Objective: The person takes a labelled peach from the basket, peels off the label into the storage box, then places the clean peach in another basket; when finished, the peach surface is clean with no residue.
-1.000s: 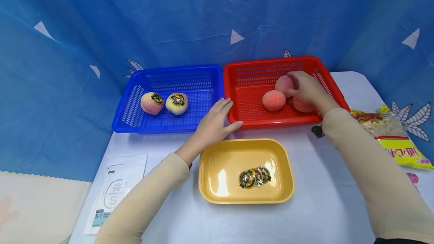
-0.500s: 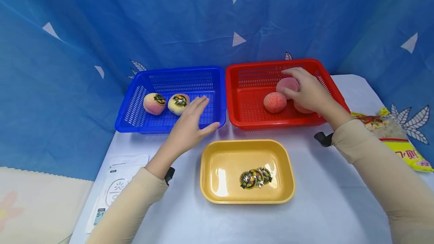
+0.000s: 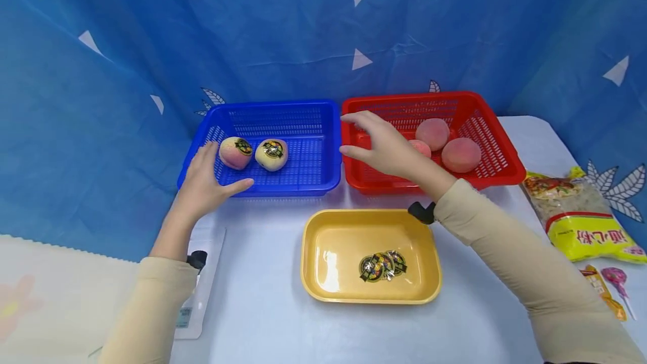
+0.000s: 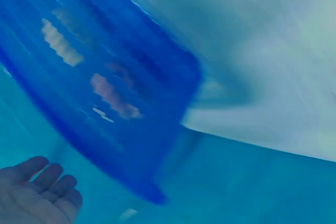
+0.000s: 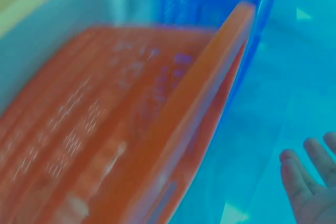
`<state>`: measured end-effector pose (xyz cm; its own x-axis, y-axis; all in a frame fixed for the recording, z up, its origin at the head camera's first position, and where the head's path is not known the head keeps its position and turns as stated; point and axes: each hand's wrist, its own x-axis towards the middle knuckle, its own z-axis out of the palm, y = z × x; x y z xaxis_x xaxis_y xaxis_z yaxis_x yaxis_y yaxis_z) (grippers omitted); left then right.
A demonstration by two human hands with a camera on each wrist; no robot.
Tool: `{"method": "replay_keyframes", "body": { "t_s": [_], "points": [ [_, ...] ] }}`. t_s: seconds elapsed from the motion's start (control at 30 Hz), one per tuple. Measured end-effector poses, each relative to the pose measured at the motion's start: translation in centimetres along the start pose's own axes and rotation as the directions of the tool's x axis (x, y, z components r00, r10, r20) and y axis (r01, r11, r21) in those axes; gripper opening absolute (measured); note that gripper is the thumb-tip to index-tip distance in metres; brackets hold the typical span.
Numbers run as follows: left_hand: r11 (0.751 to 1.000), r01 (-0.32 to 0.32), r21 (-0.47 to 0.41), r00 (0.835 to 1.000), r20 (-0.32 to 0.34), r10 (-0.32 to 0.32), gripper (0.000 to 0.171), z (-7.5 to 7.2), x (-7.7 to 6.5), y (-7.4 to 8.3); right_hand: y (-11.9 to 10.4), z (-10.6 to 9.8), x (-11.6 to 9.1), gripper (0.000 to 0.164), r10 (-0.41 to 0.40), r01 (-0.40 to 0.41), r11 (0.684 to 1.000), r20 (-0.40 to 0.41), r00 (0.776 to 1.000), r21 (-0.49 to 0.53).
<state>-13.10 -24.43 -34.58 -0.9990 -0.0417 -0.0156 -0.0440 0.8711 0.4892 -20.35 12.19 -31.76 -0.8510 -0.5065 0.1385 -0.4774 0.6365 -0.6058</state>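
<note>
My left hand, fingers spread, hovers at the left end of the blue basket. In that basket lie a pink-and-cream peach and a paler peach, each with a dark round sticker on it. Above the left part of the red basket is my right hand, thumb and fingers apart and holding nothing. Three pink peaches sit in the red basket: one at the back, one at the right, and one partly hidden behind my right hand. Both wrist views are blurred.
A yellow tray holding several round stickers stands in front of the baskets. At the right lie a yellow food bag, a lollipop and an orange wrapper. A white pouch is partly behind my left arm.
My left hand has moved left from between the baskets to the blue basket's left end. My right hand has left the peaches and moved left, without a peach.
</note>
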Motion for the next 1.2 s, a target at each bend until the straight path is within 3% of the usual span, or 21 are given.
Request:
{"method": "replay_keyframes", "body": {
  "t_s": [0.27, 0.47, 0.63, 0.77, 1.2],
  "points": [
    [0.990, 0.135, 0.030, 0.990, 0.045, -0.136, 0.130, -0.5, 1.4, -3.6, -3.4, 5.4, 4.3, 0.066, -0.005, -0.003, 0.997, 0.100, 0.995, 0.081],
    [0.987, 0.153, 0.047, 0.984, 0.090, -0.156, 0.137, -0.2, 1.8, -4.4, -4.3, 8.6, 7.2, 0.068, -0.021, 0.009, 0.995, 0.123, 0.992, 0.098],
    [0.985, 0.156, 0.079, 0.980, 0.116, -0.164, 0.141, -0.1, 1.9, -4.4, -4.4, 10.9, 8.8, 0.069, 0.036, -0.057, 0.991, 0.160, 0.987, 0.124],
    [0.983, 0.160, 0.087, 0.978, 0.124, -0.170, 0.142, 0.0, 1.8, -4.6, -4.6, 11.8, 9.4, 0.072, 0.080, -0.103, 0.989, 0.193, 0.978, 0.108],
    [0.985, 0.151, 0.090, 0.980, 0.115, -0.160, 0.140, 0.0, 1.8, -4.7, -4.1, 12.4, 10.7, 0.076, 0.113, -0.134, 0.989, 0.263, 0.958, 0.065]
  ]
}}
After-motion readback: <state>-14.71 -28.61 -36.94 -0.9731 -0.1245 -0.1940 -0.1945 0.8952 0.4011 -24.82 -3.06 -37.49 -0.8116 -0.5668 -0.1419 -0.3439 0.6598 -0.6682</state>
